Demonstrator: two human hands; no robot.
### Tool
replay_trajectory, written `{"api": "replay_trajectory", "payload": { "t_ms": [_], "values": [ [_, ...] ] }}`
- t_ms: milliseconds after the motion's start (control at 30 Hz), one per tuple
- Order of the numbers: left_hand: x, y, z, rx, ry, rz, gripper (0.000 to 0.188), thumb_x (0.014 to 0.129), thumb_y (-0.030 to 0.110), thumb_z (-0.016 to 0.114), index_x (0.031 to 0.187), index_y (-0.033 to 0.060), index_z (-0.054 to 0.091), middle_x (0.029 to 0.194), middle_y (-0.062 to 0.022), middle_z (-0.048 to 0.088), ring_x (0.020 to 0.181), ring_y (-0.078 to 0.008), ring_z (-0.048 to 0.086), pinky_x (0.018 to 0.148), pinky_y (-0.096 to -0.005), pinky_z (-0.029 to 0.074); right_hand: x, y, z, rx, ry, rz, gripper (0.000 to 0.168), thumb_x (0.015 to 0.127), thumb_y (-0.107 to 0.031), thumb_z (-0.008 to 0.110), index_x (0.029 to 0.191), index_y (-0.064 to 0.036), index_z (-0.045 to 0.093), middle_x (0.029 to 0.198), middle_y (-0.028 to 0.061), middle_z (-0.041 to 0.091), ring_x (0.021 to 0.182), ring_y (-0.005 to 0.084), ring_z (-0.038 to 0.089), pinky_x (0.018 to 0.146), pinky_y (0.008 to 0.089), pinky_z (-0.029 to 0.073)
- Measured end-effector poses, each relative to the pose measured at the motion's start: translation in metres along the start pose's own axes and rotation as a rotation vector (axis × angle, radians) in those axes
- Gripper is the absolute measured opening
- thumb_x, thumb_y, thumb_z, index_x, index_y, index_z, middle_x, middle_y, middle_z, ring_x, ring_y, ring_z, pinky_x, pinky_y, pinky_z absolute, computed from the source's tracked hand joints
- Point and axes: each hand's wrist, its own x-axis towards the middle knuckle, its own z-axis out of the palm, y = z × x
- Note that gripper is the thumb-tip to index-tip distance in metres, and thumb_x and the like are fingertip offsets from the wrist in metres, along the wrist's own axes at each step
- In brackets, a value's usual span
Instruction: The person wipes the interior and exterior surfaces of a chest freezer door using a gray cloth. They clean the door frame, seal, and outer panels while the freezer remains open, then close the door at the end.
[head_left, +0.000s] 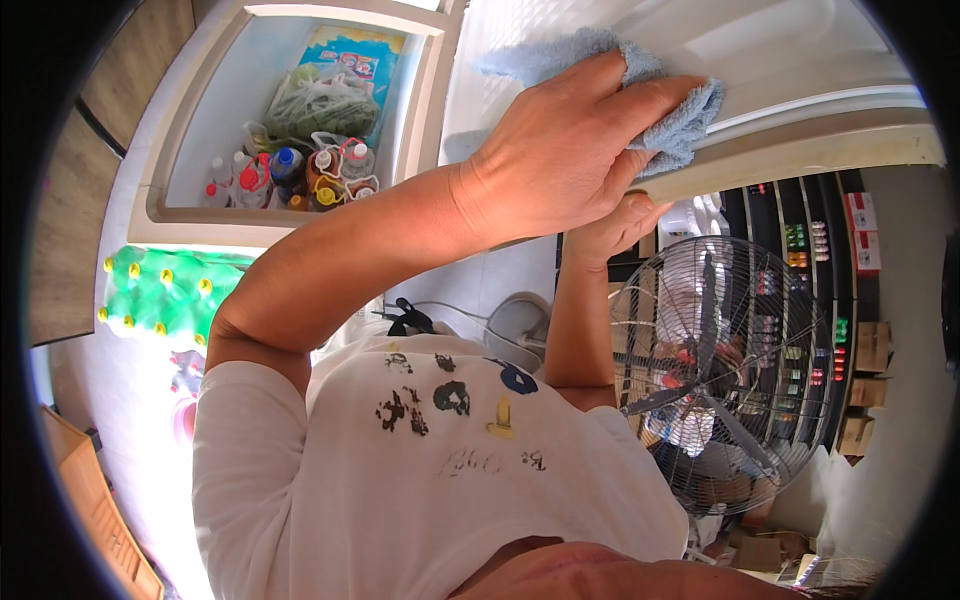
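A blue-grey terry cloth (679, 127) is bunched under my left hand (555, 150), whose fingers press it against the white inner face of a lid or panel (787, 45). Part of the cloth spreads out beyond the fingertips. Below it, my right hand (611, 229) is at the panel's beige rim (810, 154), thumb against the edge; its other fingers are mostly hidden. Left of the panel, an open chest freezer (240, 82) holds capped bottles (286, 169), bagged green vegetables (322, 109) and a blue printed package (386, 60).
A large black wire-caged fan (720, 375) stands at the right, before shelves of drinks (795, 247). Green bottles with yellow caps (169, 289) are packed together at the left. A cable (457, 309) lies on the floor near a round grey base (517, 322). Cardboard boxes (870, 349) are at the far right.
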Motion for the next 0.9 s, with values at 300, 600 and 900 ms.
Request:
{"api": "replay_trajectory", "payload": {
  "t_ms": [300,600,900],
  "values": [
    [-0.143,-0.052,0.016,-0.027,-0.163,-0.293,0.06,0.074,-0.002,0.06,0.131,0.0124,0.047,0.1,-0.0175,0.053,0.09,-0.0377,0.055,0.078,-0.0415,0.047,-0.005,0.01,-0.007,0.082,-0.002,0.012,0.072,0.092,-0.048,0.045,0.137,0.005,0.025,0.128,0.0153,0.042,0.113,0.0216,0.045,0.097,0.0338,0.035],
    [-0.11,-0.038,0.009,-0.073,-0.089,-0.243,0.049,0.074,-0.001,0.063,0.121,0.0112,0.055,0.092,-0.0143,0.059,0.078,-0.0317,0.056,0.067,-0.0366,0.048,-0.006,0.012,0.001,0.23,0.011,0.047,0.07,0.093,-0.04,0.046,0.139,0.006,0.021,0.133,0.0159,0.039,0.117,0.0232,0.044,0.098,0.0339,0.035],
    [-0.069,-0.019,0.018,-0.246,0.148,-0.132,0.045,0.065,-0.012,0.063,0.106,0.0073,0.063,0.095,-0.0098,0.063,0.079,-0.0268,0.059,0.07,-0.0326,0.049,-0.006,0.013,-0.004,0.233,0.013,0.075,0.068,0.091,-0.037,0.045,0.139,0.005,0.021,0.132,0.0159,0.041,0.114,0.0228,0.046,0.096,0.034,0.037]
  ]
}}
